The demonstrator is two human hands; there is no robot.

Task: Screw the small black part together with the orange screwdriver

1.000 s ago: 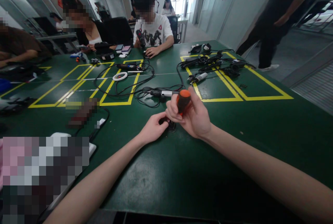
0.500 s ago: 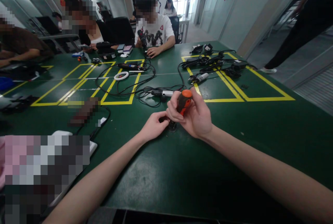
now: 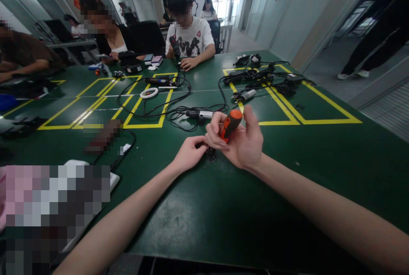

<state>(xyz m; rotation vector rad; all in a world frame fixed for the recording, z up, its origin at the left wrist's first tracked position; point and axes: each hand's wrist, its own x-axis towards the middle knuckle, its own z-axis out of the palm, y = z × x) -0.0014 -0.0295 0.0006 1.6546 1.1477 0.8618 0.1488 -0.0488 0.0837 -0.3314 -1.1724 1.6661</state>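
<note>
My right hand [image 3: 243,143] grips an orange-and-black screwdriver [image 3: 230,124], its handle tilted up to the right and its tip pointing down at a small black round part [image 3: 211,154] on the green table [image 3: 223,206]. My left hand [image 3: 188,155] pinches that black part from the left, fingers closed on it. Both hands meet near the middle of the table. The screwdriver's shaft is hidden behind my fingers.
Black cables [image 3: 179,108], a white ring [image 3: 148,93] and a black-and-silver tool [image 3: 200,114] lie inside yellow tape squares behind my hands. More cables and adapters [image 3: 262,76] lie at the back right. Several people sit at the far side; a person walks at the right.
The screwdriver handle has tilted further to the right and my right thumb has lifted off it. The person at the right has walked further away.
</note>
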